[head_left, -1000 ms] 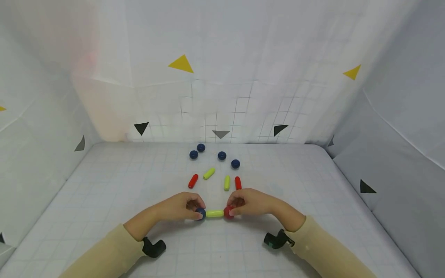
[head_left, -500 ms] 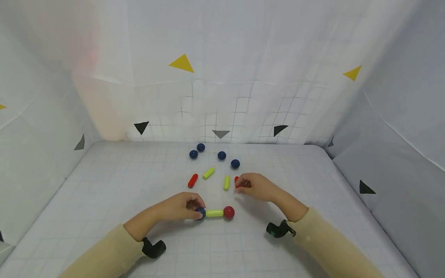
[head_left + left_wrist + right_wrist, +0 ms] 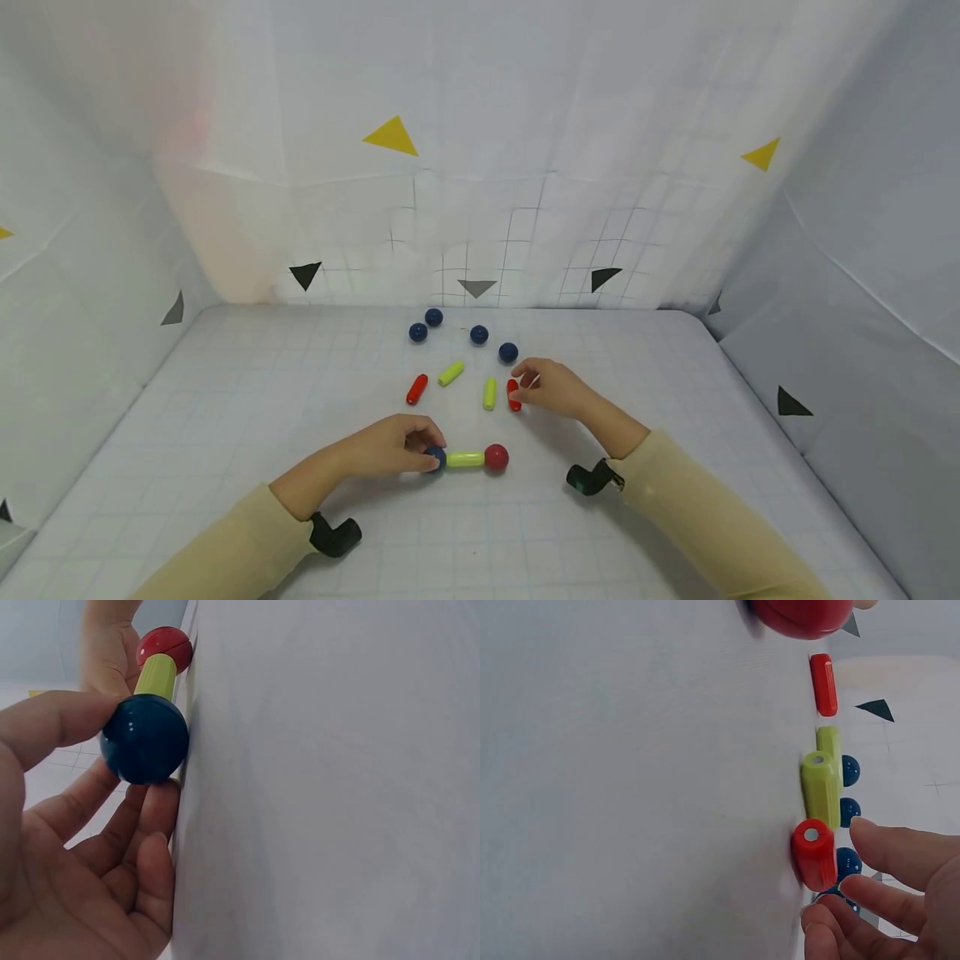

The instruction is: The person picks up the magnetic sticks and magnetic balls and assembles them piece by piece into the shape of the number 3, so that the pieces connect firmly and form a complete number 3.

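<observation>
My left hand [image 3: 392,446] pinches a dark blue ball [image 3: 146,740] between thumb and fingers. That ball sits at one end of a yellow-green rod [image 3: 466,459], and a glossy red ball [image 3: 497,457] caps the other end; the row lies crosswise near the middle of the table. My right hand [image 3: 557,388] is farther back, its thumb and fingers parted beside a short red rod [image 3: 814,855]. This rod lies on the table with a round silvery spot on its end. In the right wrist view the fingertips are right by the rod, not closed round it.
Two more yellow-green rods [image 3: 490,393] and another red rod [image 3: 417,389] lie beyond the joined pieces. Several dark blue balls [image 3: 479,334] stand farther back on the white gridded table [image 3: 247,375]. White sheets [image 3: 480,83] enclose the back and sides.
My right hand has let go of the red ball and moved back and right to the red rod. The left hand keeps its hold on the blue ball.
</observation>
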### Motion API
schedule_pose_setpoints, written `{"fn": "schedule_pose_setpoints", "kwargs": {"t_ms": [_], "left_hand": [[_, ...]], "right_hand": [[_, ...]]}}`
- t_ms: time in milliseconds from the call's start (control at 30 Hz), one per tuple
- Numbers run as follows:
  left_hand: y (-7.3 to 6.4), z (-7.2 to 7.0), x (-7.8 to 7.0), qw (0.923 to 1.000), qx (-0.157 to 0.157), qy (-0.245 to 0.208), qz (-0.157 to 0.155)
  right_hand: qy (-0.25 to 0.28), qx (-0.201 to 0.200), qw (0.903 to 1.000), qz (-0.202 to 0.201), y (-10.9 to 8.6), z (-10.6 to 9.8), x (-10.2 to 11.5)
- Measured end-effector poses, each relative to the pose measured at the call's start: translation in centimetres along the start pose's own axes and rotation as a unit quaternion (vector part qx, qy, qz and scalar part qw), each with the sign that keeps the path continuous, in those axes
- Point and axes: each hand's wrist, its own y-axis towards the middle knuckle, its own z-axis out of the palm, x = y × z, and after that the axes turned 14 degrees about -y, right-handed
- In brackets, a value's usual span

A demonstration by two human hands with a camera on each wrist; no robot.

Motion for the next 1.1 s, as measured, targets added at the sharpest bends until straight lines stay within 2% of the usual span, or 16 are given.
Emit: {"fn": "schedule_pose_setpoints", "kwargs": {"t_ms": [400, 567, 933, 1100], "left_hand": [[0.2, 0.4, -0.5, 0.9999, 0.002, 0.010, -0.007], [0.3, 0.8, -0.7, 0.9998, -0.001, 0.016, -0.007], [1.0, 2.2, -0.8, 0.9985, -0.024, 0.047, -0.008], [1.3, 2.7, -0.9, 0.9980, -0.027, 0.057, -0.005]], "right_hand": [[-0.015, 0.000, 0.9999, 0.003, 0.6, 0.8, -0.3], [-0.012, -0.006, 0.9997, 0.019, 0.5, 1.0, -0.1], [0.026, -0.024, 0.9979, 0.055, 0.0, 1.6, 0.0], [0.052, -0.026, 0.9965, 0.059, -0.5, 1.6, 0.3]]}}
